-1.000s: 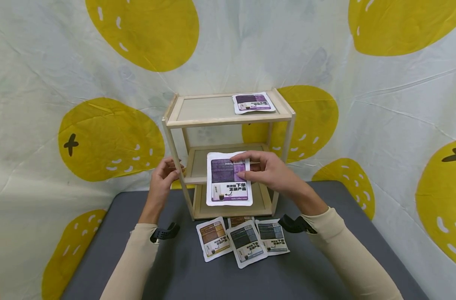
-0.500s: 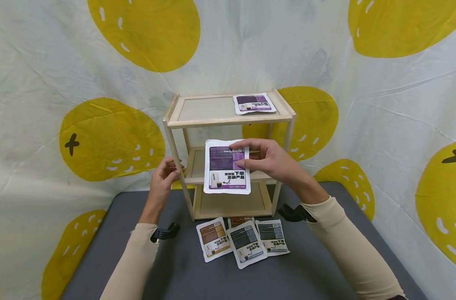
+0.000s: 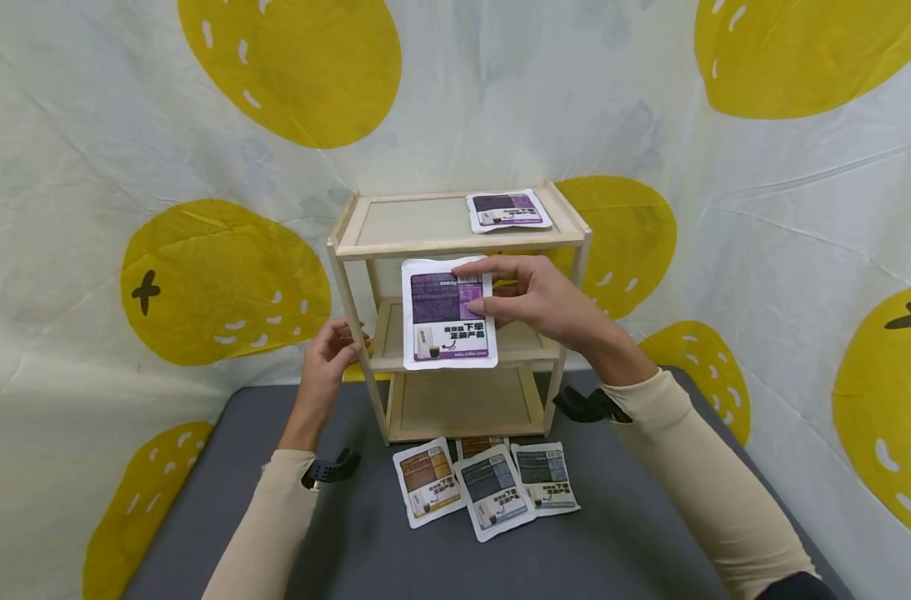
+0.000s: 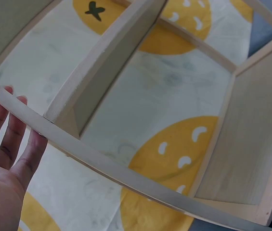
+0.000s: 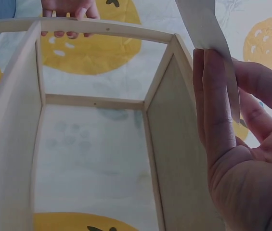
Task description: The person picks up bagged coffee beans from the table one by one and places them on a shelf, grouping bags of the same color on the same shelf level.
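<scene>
Holding a purple sachet [image 3: 449, 312] upright in front of the wooden rack [image 3: 455, 242], the right hand [image 3: 539, 302] pinches its right edge between thumb and fingers; this is the head view. The sachet hangs level with the gap between the top and middle shelves, touching neither. The left hand [image 3: 327, 360] curls its fingers round the rack's front left post. One purple sachet [image 3: 508, 209] already lies on the top shelf, right of centre. Four sachets [image 3: 488, 487] remain on the grey desk [image 3: 365, 542] before the rack, one largely covered by the others. Judged from this, one sachet is placed, one is in hand, and four are left. Against the frame a second earlier, the held sachet has risen from in front of the lower shelves towards the top shelf; the left hand has kept its hold and the desk sachets have not shifted.

Left wrist view: fingers [image 4: 10, 139] wrap behind a rack post [image 4: 102, 159], the grip closed round the wood; empty shelf boards lie beyond.

Right wrist view: thumb and fingers [image 5: 213, 96] clamp the sachet's white edge [image 5: 205, 24], seen edge-on; the left hand [image 5: 68, 12] shows on the far post.
</scene>
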A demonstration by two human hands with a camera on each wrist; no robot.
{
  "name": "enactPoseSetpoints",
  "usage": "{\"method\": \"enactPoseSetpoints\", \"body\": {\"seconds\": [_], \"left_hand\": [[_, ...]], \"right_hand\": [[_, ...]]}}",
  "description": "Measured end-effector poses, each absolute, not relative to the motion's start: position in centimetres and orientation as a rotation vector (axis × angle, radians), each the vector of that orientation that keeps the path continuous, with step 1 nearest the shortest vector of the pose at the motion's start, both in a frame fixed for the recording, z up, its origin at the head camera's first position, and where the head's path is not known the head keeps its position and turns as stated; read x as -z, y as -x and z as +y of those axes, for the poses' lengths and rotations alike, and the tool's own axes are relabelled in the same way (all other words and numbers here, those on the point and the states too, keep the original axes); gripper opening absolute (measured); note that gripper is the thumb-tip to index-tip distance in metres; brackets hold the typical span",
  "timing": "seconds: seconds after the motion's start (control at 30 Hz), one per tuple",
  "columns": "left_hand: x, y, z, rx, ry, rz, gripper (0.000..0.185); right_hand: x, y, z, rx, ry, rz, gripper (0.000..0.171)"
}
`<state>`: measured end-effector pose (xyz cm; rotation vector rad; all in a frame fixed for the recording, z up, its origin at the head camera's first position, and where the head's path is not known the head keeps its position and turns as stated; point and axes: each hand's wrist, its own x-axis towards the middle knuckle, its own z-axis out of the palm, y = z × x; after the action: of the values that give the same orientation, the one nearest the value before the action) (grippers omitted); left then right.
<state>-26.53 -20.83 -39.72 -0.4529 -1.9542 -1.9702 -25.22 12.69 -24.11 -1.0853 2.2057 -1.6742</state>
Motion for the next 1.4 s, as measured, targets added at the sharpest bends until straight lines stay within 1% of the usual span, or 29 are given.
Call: {"method": "enactPoseSetpoints", "body": {"seconds": [0.43,0.8,1.23,1.4], "left_hand": [[39.7,26.4,-20.8,1.983,0.439,-1.953,0.031],[39.7,26.4,-20.9,1.992,0.429,-1.948,0.033],[39.7,26.7,-20.7,1.985,0.428,-1.962,0.030],[39.7,26.8,-20.7,1.972,0.428,-1.968,0.031]], "right_hand": [[21.8,26.2,12.2,1.718,1.051,2.239,0.049],[19.7,26.9,11.6,1.705,1.100,2.294,0.047],[17.6,28.2,11.6,1.720,1.078,2.292,0.048],[16.9,29.0,11.8,1.727,1.028,2.282,0.050]]}}
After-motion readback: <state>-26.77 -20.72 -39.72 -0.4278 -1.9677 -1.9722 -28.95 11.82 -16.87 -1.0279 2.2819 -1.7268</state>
